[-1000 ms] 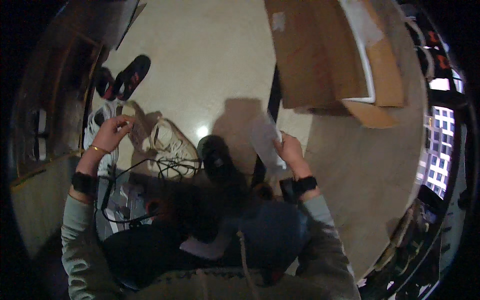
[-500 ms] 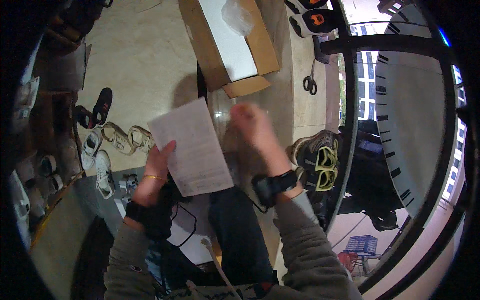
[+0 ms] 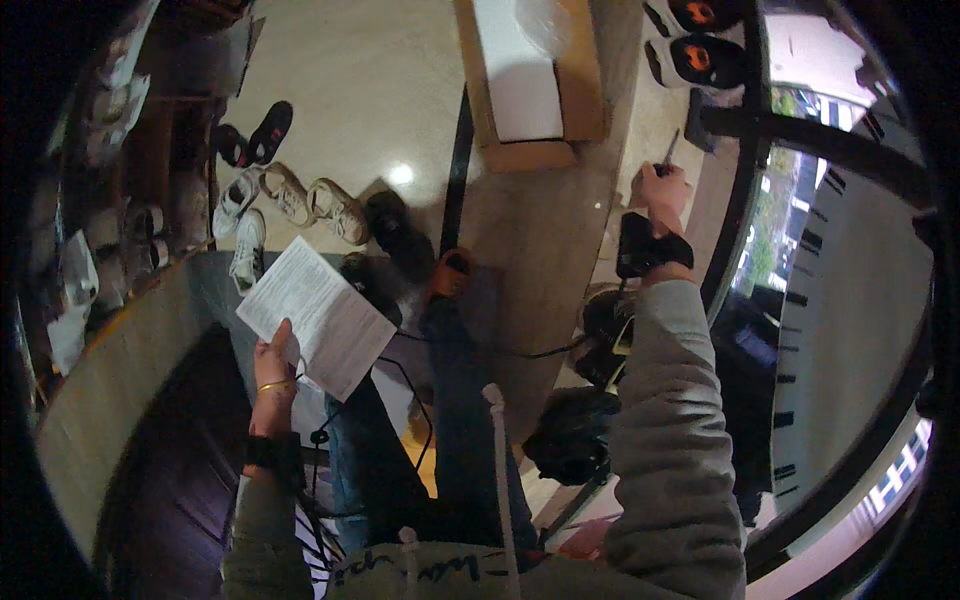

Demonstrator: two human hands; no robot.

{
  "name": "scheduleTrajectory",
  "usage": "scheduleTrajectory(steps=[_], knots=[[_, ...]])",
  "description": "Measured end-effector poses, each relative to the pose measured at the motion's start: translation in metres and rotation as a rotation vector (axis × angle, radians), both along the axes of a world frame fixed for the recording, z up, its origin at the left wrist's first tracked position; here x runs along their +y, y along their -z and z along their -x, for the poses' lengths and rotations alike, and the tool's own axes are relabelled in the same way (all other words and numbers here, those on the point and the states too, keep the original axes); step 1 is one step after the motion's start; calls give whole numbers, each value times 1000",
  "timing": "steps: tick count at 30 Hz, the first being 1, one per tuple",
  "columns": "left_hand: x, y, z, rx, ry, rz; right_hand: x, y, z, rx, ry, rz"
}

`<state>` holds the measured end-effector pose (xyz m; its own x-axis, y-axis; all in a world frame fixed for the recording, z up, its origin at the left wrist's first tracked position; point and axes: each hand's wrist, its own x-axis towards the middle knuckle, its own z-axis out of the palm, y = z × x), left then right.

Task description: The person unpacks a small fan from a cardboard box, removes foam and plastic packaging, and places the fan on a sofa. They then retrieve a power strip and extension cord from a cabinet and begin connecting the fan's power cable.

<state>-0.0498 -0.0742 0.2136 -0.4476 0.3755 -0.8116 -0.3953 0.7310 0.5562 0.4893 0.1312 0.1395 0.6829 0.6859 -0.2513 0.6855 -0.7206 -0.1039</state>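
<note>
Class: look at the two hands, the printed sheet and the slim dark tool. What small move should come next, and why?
Probably bring the right hand back toward the open cardboard box: it grips a slim dark tool away at the right, while the left hand holds the white printed paper sheet up, facing the person.

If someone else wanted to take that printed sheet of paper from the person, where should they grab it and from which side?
Probably the far upper corner of the sheet of paper, coming from the floor side near the row of shoes. The left hand pinches its near lower edge, so the far end sticks out free and fairly flat. A light pinch on both faces should do. The right hand is away, on a thin dark tool.
</note>
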Motion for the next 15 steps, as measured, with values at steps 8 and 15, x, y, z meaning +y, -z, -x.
scheduleTrajectory(steps=[8, 15], knots=[[27, -34, -38, -23, -71, -92, -6, -92, 82, 1301, 491, -418], [32, -85, 0, -283, -356, -295, -70, -190, 303, 2350, 778, -161]])
